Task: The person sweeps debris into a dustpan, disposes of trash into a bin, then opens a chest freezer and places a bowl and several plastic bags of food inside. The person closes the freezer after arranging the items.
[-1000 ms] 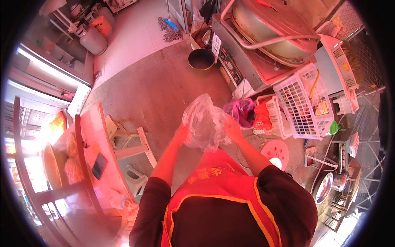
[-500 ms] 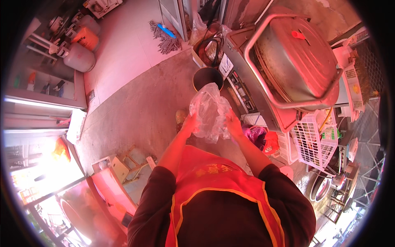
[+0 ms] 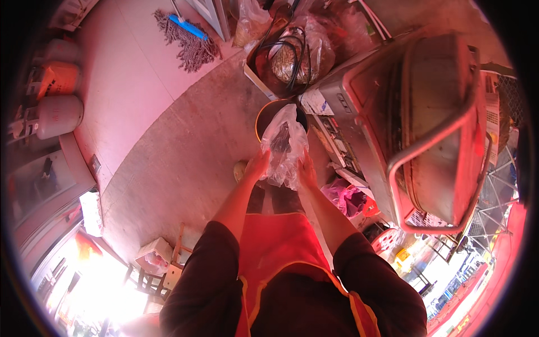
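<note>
A crumpled clear plastic bag (image 3: 283, 146) hangs between my two hands in front of me. My left hand (image 3: 258, 164) grips its left side. The other side is held by my right hand (image 3: 306, 170), with the fingers along the plastic. Some fingertips are hidden in the folds. The bag's far end overlaps a round dark bin (image 3: 264, 117) with a yellowish rim on the floor. I cannot tell whether the bag touches it or only hangs above it.
To my right stands a large metal appliance (image 3: 368, 146) with a bulky lid and tubular handle. Beyond the bin sits a box (image 3: 255, 78) with cables and bagged stuff. A mop (image 3: 196, 48) lies at far left, near gas cylinders (image 3: 59, 115). Purple bags (image 3: 345, 196) lie low right.
The view has shifted, bringing the bin and appliance closer. My hands have drawn slightly nearer each other, and the bag looks narrower and longer, reaching further over the bin.
</note>
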Demonstrator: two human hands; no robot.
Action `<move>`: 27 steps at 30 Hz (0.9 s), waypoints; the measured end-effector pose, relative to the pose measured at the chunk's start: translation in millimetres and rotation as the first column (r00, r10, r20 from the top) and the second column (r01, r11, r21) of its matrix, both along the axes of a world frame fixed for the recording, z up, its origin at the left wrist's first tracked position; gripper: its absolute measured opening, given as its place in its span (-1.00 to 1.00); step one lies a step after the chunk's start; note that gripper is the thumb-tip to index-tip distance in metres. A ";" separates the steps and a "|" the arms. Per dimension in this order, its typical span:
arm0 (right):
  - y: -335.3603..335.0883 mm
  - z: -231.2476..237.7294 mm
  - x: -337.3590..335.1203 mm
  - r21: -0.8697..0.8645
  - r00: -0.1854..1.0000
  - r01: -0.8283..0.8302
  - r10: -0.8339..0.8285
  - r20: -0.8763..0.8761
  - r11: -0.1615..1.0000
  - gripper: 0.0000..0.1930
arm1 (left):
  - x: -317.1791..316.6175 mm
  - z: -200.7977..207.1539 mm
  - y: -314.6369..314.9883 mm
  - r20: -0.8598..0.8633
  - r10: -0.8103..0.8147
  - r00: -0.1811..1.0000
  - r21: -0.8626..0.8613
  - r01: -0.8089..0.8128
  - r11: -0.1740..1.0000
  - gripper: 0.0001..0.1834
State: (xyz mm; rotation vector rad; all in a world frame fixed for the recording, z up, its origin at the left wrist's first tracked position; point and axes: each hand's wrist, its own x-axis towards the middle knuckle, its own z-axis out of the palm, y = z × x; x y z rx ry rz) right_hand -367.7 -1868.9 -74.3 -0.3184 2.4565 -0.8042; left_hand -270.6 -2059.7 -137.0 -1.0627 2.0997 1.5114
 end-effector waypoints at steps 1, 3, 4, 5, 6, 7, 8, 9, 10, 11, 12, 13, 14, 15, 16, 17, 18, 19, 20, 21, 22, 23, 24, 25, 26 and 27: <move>1.0 -38.2 -1.5 0.027 0.999 -0.026 0.027 -0.040 0.999 -0.42 | -11.5 -6.9 -4.4 0.015 0.004 1.000 0.018 -0.004 1.000 -0.43; -7.7 -91.9 -18.6 0.082 0.999 -0.030 0.027 0.030 0.996 -0.43 | -30.9 -30.6 -10.0 0.032 0.014 0.999 0.031 -0.015 0.999 -0.44; -19.0 -109.9 -29.3 0.113 0.990 -0.006 -0.010 0.140 0.994 -0.43 | -45.8 -46.1 -16.0 0.034 0.015 0.999 0.027 -0.016 1.000 -0.45; -30.0 -129.1 -37.5 0.149 0.967 0.014 -0.051 0.248 0.989 -0.44 | -52.8 -59.3 -15.7 0.044 0.015 0.999 0.021 -0.016 1.000 -0.46; -33.3 -169.1 -42.1 0.055 0.967 0.130 -0.139 0.215 0.990 -0.46 | -66.2 -72.2 -18.5 0.041 0.008 0.999 0.009 -0.008 1.000 -0.47; -37.0 -196.3 -50.2 0.005 0.965 0.150 -0.148 0.215 0.989 -0.46 | -79.4 -85.6 -23.2 0.040 0.000 0.999 -0.007 0.000 1.000 -0.47; -41.2 -224.6 -62.7 -0.045 0.964 0.172 -0.158 0.215 0.984 -0.47 | -93.0 -99.2 -27.5 0.041 -0.011 0.999 -0.034 0.012 0.999 -0.48; -44.7 -252.5 -79.0 -0.097 0.963 0.197 -0.174 0.206 0.976 -0.47 | -107.1 -113.1 -32.0 0.038 -0.028 0.999 -0.059 0.030 0.998 -0.49; -44.4 -268.2 -91.9 -0.020 0.948 0.218 -0.207 0.242 0.976 -0.48 | -119.4 -123.3 -36.2 0.042 -0.049 0.998 -0.089 0.053 0.995 -0.50; -47.6 -269.2 -104.3 0.059 0.931 0.225 -0.232 0.283 0.973 -0.48 | -127.5 -127.4 -43.1 0.060 -0.066 0.996 -0.134 0.073 0.988 -0.50; -53.7 -262.2 -118.0 0.135 0.911 0.225 -0.257 0.322 0.965 -0.48 | -133.3 -120.4 -52.3 0.079 -0.073 0.994 -0.187 0.087 0.978 -0.51; -51.0 -259.4 -126.8 0.211 0.889 0.228 -0.292 0.353 0.950 -0.48 | -140.2 -106.8 -63.4 0.095 -0.091 0.991 -0.247 0.112 0.963 -0.52; -25.2 -265.5 -136.9 0.185 0.902 0.250 -0.298 0.314 0.951 -0.52 | -151.7 -92.4 -74.0 0.066 -0.113 0.991 -0.300 0.127 0.945 -0.53; -7.7 -262.2 -135.9 0.180 0.931 0.251 -0.288 0.225 0.951 -0.55 | -151.8 -79.6 -87.5 0.061 -0.116 0.991 -0.352 0.130 0.927 -0.54; 4.2 -255.8 -134.0 0.163 0.957 0.232 -0.255 0.139 0.959 -0.58 | -148.8 -75.0 -101.4 0.038 -0.099 0.994 -0.395 0.106 0.913 -0.57; 15.1 -249.6 -136.4 0.141 0.976 0.208 -0.215 0.043 0.968 -0.60 | -145.1 -71.0 -114.4 0.014 -0.082 0.997 -0.437 0.080 0.896 -0.60; 29.2 -243.0 -140.3 0.126 0.979 0.198 -0.191 -0.066 0.972 -0.63 | -148.9 -76.7 -124.6 -0.060 -0.056 0.997 -0.428 0.025 0.904 -0.63; 39.4 -234.5 -141.6 0.116 0.968 0.199 -0.177 -0.176 0.973 -0.65 | -158.7 -89.2 -127.7 -0.127 -0.060 0.990 -0.443 -0.003 0.896 -0.66; 40.7 -232.6 -142.4 0.051 0.946 0.305 -0.297 -0.130 0.951 -0.67 | -168.7 -101.3 -131.6 -0.193 -0.065 0.979 -0.459 -0.032 0.888 -0.67; 34.6 -225.6 -143.1 -0.019 0.912 0.401 -0.401 -0.082 0.916 -0.70 | -173.4 -126.0 -132.5 -0.246 -0.083 0.966 -0.511 -0.056 0.858 -0.68; 8.6 -210.8 -145.7 -0.093 0.797 0.600 -0.584 0.152 0.795 -0.73 | -174.2 -150.3 -131.6 -0.240 -0.058 0.969 -0.505 -0.074 0.860 -0.68; -9.3 -205.9 -148.5 -0.106 0.612 0.773 -0.691 0.386 0.626 -0.75 | -174.6 -173.1 -131.8 -0.234 -0.032 0.972 -0.501 -0.092 0.860 -0.68; -8.9 -213.8 -146.6 -0.120 0.544 0.821 -0.699 0.464 0.559 -0.76 | -176.5 -190.7 -125.3 -0.172 0.034 0.985 -0.434 -0.107 0.895 -0.68; -14.9 -213.2 -147.6 -0.122 0.462 0.871 -0.711 0.530 0.475 -0.76 | -182.4 -195.4 -116.8 -0.105 0.087 0.991 -0.354 -0.119 0.928 -0.68; -21.3 -210.3 -138.9 -0.152 0.514 0.847 -0.713 0.476 0.509 -0.76 | -176.2 -197.0 -110.9 -0.050 0.120 0.992 -0.368 -0.130 0.921 -0.68; 8.4 -232.4 -139.0 -0.183 0.761 0.644 -0.597 0.253 0.743 -0.73 | -177.8 -178.8 -102.9 -0.004 0.128 0.992 -0.371 -0.120 0.921 -0.68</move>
